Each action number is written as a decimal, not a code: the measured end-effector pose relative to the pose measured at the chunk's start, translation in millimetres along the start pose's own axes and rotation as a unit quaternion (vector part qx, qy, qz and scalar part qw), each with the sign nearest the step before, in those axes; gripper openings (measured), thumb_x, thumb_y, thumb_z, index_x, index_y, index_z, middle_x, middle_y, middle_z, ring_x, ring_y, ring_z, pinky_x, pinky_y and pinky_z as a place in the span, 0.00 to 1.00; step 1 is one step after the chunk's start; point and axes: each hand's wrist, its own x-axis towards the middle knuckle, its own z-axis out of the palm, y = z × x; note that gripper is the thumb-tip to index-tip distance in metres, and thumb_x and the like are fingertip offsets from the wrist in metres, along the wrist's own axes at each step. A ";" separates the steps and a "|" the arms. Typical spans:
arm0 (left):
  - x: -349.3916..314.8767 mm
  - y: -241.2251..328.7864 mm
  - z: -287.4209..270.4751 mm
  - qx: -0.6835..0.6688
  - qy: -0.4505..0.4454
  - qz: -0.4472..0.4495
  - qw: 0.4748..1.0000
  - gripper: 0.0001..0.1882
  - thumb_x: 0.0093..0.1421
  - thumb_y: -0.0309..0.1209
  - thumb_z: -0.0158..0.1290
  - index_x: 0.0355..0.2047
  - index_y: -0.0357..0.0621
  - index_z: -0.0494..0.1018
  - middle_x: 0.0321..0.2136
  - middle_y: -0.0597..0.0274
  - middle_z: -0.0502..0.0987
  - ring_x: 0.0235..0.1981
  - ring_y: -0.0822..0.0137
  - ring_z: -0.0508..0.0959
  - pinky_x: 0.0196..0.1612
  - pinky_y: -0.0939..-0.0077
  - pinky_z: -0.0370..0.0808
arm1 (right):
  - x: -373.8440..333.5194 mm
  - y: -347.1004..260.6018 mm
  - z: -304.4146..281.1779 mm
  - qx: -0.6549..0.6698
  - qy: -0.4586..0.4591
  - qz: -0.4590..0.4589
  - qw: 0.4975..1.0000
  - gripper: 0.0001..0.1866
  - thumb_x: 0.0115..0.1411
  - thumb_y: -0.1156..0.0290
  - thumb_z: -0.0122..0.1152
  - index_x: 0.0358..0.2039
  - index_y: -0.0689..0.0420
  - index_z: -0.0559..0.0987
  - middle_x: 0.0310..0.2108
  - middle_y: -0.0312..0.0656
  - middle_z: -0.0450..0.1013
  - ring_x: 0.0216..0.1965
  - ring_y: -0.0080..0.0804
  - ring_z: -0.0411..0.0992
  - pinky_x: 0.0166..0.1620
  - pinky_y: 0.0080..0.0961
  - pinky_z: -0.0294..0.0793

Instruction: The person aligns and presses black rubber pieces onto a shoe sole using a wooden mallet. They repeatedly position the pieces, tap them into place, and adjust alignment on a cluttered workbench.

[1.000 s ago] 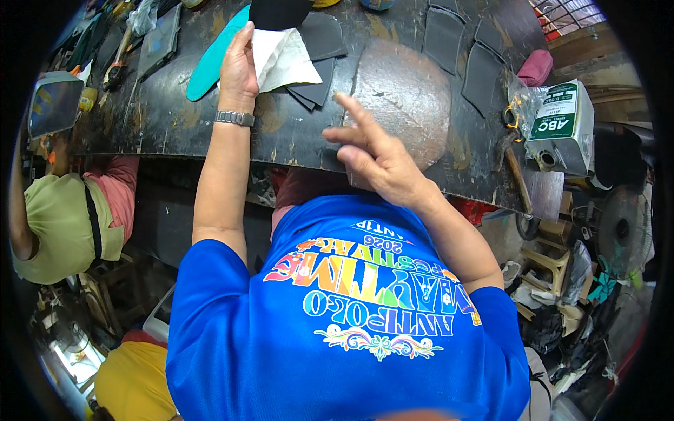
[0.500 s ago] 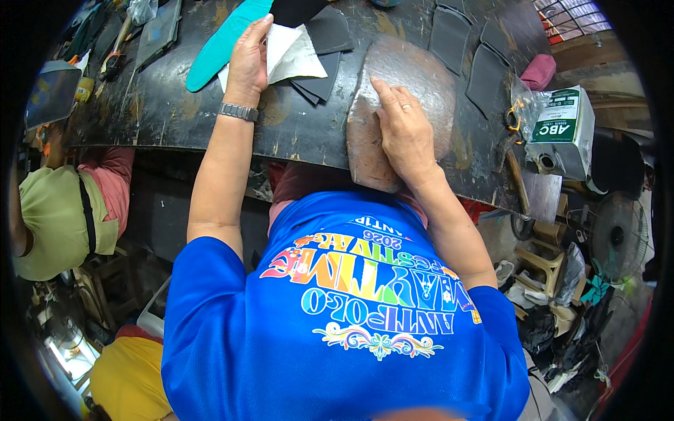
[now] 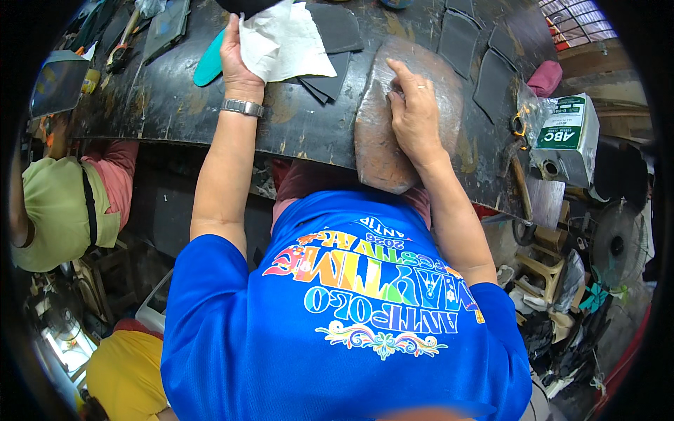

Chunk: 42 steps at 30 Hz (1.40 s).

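Observation:
My left hand point(image 3: 240, 62) is at the far side of the worktable, its thumb along the edge of thin white sheets point(image 3: 284, 43) that look like paper or cloth. The fingers behind the sheets are hidden. A teal sole-shaped piece point(image 3: 209, 62) shows beside that hand, partly covered. Above it is a black piece point(image 3: 247, 5), cut off by the top edge of the picture. My right hand point(image 3: 418, 116) rests on a worn brown slab point(image 3: 379, 151), index finger stretched out and thumb apart, with nothing visible in it. Dark grey flat pieces point(image 3: 331, 29) lie beside the white sheets.
More dark cut pieces point(image 3: 460, 42) lie beyond the slab on the black table point(image 3: 302, 130). At right are a hammer point(image 3: 521, 186), orange-handled scissors point(image 3: 519, 123), a metal can point(image 3: 567, 137) and a pink bundle point(image 3: 545, 78). People sit to my left, one in a light green top point(image 3: 60, 210).
My left hand has moved slightly left and away from me, and the white sheets spread wider, covering more of the teal piece. My right hand stays on the slab.

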 end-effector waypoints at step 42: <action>-18.6 -74.4 101.7 0.185 0.086 0.187 0.961 0.11 0.72 0.35 0.49 0.47 0.44 0.74 0.45 0.60 0.80 0.47 0.63 0.81 0.53 0.64 0.80 | 15.9 11.1 -30.1 -0.039 -0.157 -0.145 0.976 0.42 0.60 0.82 0.51 0.74 0.40 0.55 0.29 0.44 0.72 0.34 0.45 0.73 0.43 0.42 0.77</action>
